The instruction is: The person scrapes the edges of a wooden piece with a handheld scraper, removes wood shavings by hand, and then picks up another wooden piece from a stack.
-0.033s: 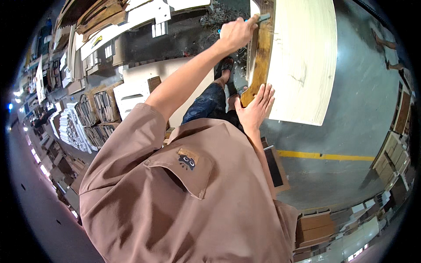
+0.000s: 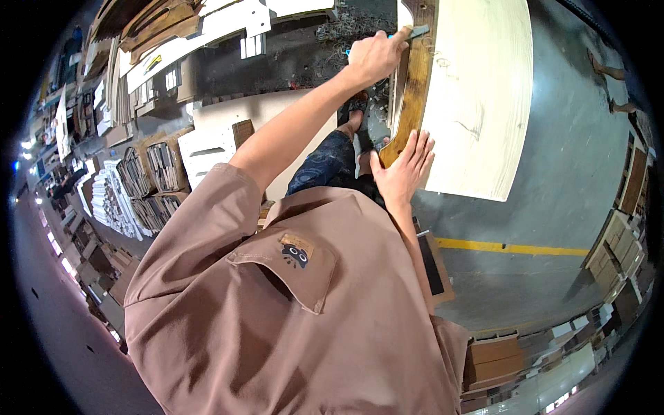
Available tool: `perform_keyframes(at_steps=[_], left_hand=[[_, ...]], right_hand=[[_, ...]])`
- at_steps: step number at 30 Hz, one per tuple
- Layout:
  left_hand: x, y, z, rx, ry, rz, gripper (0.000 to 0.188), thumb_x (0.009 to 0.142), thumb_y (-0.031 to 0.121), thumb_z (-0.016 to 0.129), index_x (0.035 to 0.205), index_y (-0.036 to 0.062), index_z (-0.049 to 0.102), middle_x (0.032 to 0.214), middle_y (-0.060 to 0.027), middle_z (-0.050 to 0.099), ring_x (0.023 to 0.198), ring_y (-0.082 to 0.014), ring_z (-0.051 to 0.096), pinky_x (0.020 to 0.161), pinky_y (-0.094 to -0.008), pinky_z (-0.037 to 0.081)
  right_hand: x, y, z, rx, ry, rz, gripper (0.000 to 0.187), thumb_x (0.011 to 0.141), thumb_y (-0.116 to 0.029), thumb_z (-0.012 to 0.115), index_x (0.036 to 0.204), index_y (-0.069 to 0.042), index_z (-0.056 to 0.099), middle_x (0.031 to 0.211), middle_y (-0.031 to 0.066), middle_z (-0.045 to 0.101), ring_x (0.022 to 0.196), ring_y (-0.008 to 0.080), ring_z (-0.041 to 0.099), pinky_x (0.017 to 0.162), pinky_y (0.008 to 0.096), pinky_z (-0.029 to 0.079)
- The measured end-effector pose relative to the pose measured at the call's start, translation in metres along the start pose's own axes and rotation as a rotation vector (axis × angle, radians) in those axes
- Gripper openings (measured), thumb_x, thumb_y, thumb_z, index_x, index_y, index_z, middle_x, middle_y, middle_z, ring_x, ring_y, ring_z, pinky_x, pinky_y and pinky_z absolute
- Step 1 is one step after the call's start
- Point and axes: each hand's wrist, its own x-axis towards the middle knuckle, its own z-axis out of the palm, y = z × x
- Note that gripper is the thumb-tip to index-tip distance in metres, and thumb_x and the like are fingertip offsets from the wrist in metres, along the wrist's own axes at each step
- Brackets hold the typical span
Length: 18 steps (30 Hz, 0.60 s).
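A long brown-stained wooden piece with a curved outline lies along the left edge of a pale wood-grain board. My left hand is closed around a flat-bladed tool with a grey blade and bits of blue showing at the hand. The blade rests across the far part of the brown piece, and most of the handle is hidden in my fingers. Thin curls lie beside it on the pale board. My right hand, fingers stretched out, presses flat over the near end of the brown piece.
Brown wooden parts and white panels lie at the far left, near a dark tangle of shavings on the floor. Boxes of stacked slats stand left. A yellow floor line runs right. Another person's legs show at far right.
My left hand and the blade have shifted very slightly toward me and to the right. Curls beside the blade show more plainly. My right hand stays in place on the brown piece.
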Motion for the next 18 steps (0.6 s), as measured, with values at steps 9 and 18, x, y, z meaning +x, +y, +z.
perform_keyframes(at_steps=[9,18], left_hand=[[-0.004,0.009,-0.010,-0.112,-0.113,-0.132,0.044,0.116,0.041,0.054,0.159,0.0319,0.055,0.104,-0.0247,0.075,0.082,-0.0446,0.079,0.064,-0.0553,0.063],[0.016,0.000,-0.008,-0.131,-0.036,-0.200,0.044,0.115,0.039,0.054,0.159,0.0351,0.054,0.104,-0.0237,0.076,0.082,-0.0449,0.079,0.062,-0.0561,0.060]], right_hand=[[0.184,-0.003,0.014,-0.054,0.109,-0.104,0.099,0.098,-0.049,0.078,0.174,-0.005,0.032,0.182,0.0214,0.028,0.171,0.0432,0.019,0.140,0.0606,0.013],[0.187,-0.007,0.014,-0.251,0.006,-0.072,0.087,0.104,-0.048,0.068,0.178,-0.019,0.031,0.186,0.0136,0.027,0.172,0.0397,0.020,0.139,0.0618,0.012]])
